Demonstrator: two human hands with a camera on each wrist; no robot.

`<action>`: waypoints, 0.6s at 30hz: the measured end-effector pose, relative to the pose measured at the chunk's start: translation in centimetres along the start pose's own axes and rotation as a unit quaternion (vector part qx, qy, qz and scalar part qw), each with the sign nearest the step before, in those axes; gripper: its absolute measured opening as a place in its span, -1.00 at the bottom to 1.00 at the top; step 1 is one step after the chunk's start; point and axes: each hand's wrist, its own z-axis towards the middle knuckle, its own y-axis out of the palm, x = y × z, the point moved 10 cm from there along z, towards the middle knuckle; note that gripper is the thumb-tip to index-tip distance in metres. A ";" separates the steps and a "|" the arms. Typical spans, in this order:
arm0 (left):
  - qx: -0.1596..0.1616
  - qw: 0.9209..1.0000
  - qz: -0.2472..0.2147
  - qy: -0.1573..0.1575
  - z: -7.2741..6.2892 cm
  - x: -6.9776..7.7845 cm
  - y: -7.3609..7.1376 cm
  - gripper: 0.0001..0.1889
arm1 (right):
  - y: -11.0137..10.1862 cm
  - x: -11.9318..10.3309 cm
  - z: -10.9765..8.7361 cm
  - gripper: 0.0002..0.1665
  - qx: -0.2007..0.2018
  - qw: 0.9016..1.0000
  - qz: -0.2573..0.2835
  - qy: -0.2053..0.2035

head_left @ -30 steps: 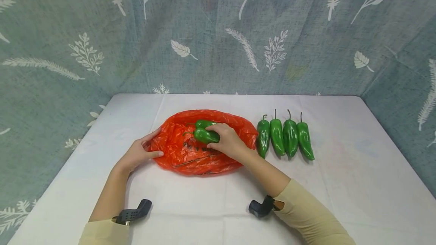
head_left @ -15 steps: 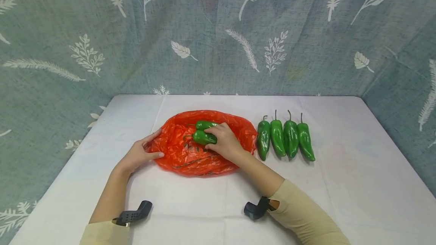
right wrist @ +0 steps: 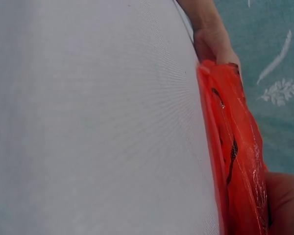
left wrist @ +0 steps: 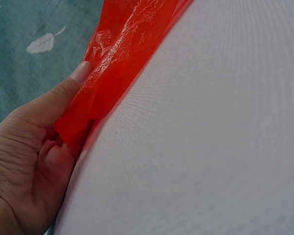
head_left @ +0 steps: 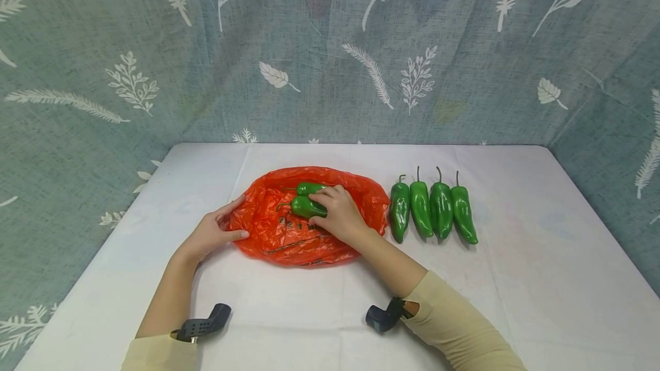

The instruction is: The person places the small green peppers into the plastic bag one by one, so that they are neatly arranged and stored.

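Observation:
A red plastic bag (head_left: 278, 239) lies spread out on the table, its mouth rolled outward around its contents. Inside it two green chili peppers lie one behind the other, stems to the left. My right hand (head_left: 340, 215) grips the nearer pepper (head_left: 305, 206) by its tip end and partly covers the farther pepper (head_left: 305, 188). At the bag's left end my left hand (head_left: 208, 235) holds the rim, and in the left wrist view its thumb (left wrist: 63, 95) lies along the red plastic. The right wrist view shows the bag's side (right wrist: 235, 127), with the peppers hidden there.
Several green chili peppers (head_left: 441, 210) lie in a row just right of the bag, stems pointing away. White cloth (head_left: 536, 279) covers the table. A patterned grey-green curtain (head_left: 330, 73) stands behind and at both sides.
My right hand has shifted slightly left with the nearer pepper, which moved a little left beside the other. My left hand stays at the bag's rim.

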 end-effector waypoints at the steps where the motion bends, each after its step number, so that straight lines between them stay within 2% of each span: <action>1: 0.000 1.000 0.001 0.000 0.0 0.0 0.0 -0.05 | -0.1 0.0 0.0 -0.37 0.001 1.000 0.002 -0.001; 18: 0.000 1.000 0.002 -0.005 0.0 -0.1 0.0 -0.06 | -2.1 -0.7 -0.4 -0.39 0.052 0.997 0.049 -0.041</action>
